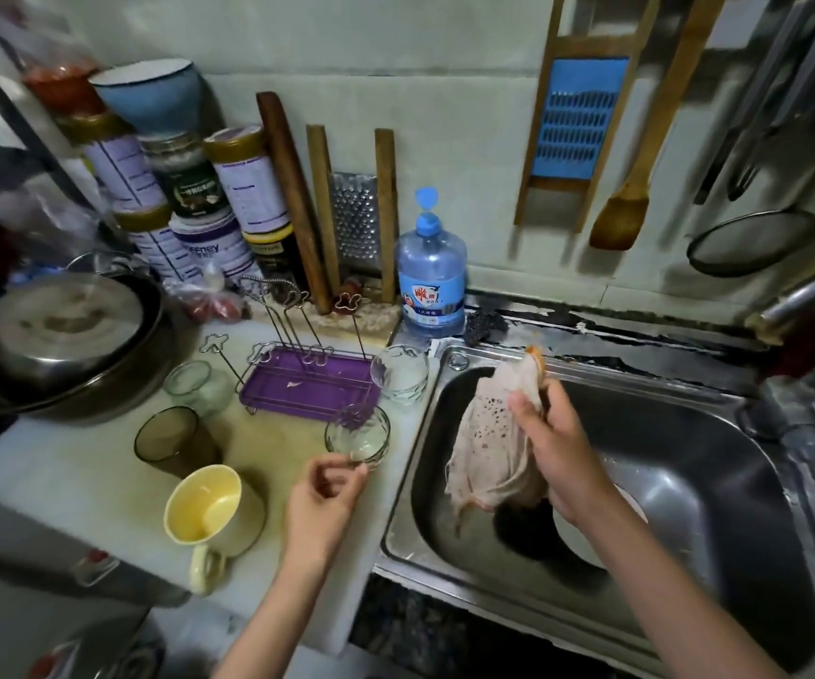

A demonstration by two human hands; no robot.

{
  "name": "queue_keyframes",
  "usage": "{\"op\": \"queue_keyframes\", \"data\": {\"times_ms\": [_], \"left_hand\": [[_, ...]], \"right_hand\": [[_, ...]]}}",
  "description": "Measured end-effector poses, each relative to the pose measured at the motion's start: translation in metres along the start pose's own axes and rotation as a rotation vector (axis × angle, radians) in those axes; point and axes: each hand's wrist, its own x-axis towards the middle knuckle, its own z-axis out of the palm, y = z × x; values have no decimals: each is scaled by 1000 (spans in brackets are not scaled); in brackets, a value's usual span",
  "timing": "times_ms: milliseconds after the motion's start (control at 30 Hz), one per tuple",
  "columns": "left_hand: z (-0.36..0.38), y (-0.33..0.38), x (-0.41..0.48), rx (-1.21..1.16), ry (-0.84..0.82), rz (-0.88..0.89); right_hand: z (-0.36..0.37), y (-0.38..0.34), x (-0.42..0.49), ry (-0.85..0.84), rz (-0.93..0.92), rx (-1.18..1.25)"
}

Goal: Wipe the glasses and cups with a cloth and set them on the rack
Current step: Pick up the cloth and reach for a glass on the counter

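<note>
Right hand (560, 453) has the cloth (486, 448) bunched in its grip, hanging over the sink (689, 482). Left hand (324, 490) is loosely curled and holds nothing, just beside the nearest clear glass (357, 436). Can't tell from here if the fingertips (360, 475) touch it, as that edge is blurred.

The rack (307, 384) has 0 items on it. Waiting on the counter (77, 472): that glass, a 2nd clear glass (399, 372) by the sink edge, the smoky tumbler (175, 441) and the yellow mug (209, 507).

Reads as step 1: pick up the near glass. To do it well:
- Grip low round the wall, not the rim.
- Open the cloth out first so it reaches inside.
- Wipe over the counter, not the sink.
- Then invert it onto the rack.
</note>
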Motion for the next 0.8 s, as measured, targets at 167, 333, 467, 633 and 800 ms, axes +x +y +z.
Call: {"op": "queue_keyframes", "data": {"times_ms": [167,333,467,633,800], "left_hand": [[-7,-42,36,315,73,-69],[13,-60,59,222,2,2],[19,-64,69,122,-1,119],[24,-55,74,78,-10,189],[14,-44,68,-42,-80,138]], "right_hand": [[16,24,3,8,72,74],[28,45,9,27,135,68],[36,55,10,31,167,71],[39,52,8,65,171,100],[39,31,0,80,81,187]]}}
